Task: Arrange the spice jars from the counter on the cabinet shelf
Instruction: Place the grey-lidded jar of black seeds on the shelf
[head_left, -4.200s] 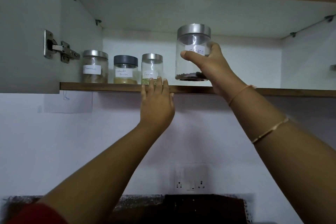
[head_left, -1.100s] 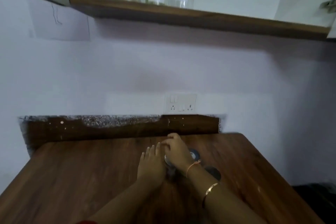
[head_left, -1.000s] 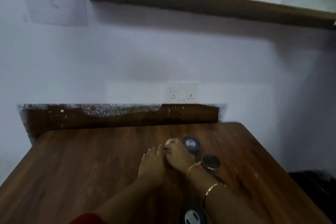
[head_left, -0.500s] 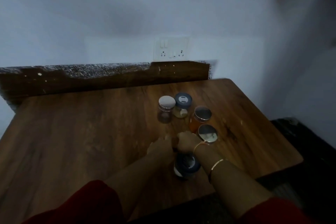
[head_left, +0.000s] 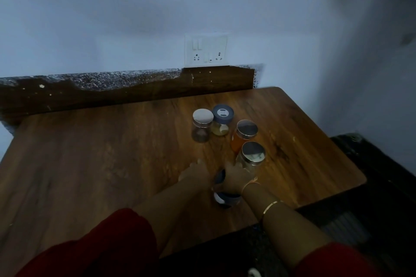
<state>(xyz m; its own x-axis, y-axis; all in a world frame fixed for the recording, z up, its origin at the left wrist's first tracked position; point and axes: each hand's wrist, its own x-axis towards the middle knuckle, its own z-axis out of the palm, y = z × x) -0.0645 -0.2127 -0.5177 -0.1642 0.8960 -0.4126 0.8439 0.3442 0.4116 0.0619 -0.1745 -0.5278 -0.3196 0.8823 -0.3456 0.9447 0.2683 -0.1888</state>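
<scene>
Several spice jars stand on the wooden counter (head_left: 94, 164). A silver-lidded jar (head_left: 202, 125) and a dark-lidded jar (head_left: 221, 122) sit at the back. In front of them are an orange-filled jar (head_left: 244, 136) and another silver-lidded jar (head_left: 252, 156). Nearest to me is a dark-lidded jar (head_left: 225, 198); my right hand (head_left: 236, 177) rests over its top, fingers curled on the lid. My left hand (head_left: 195, 174) lies flat on the counter just left of that jar, fingers apart. The cabinet shelf is out of view.
A switch and socket plate (head_left: 206, 50) is on the white wall behind the counter. The counter's right edge (head_left: 346, 164) drops to a dark floor area. A dark backsplash strip (head_left: 112, 92) runs along the back.
The view has dropped from the shelf to the counter. Both hands came down from the shelf and moved from the back jars to the nearest dark-lidded jar.
</scene>
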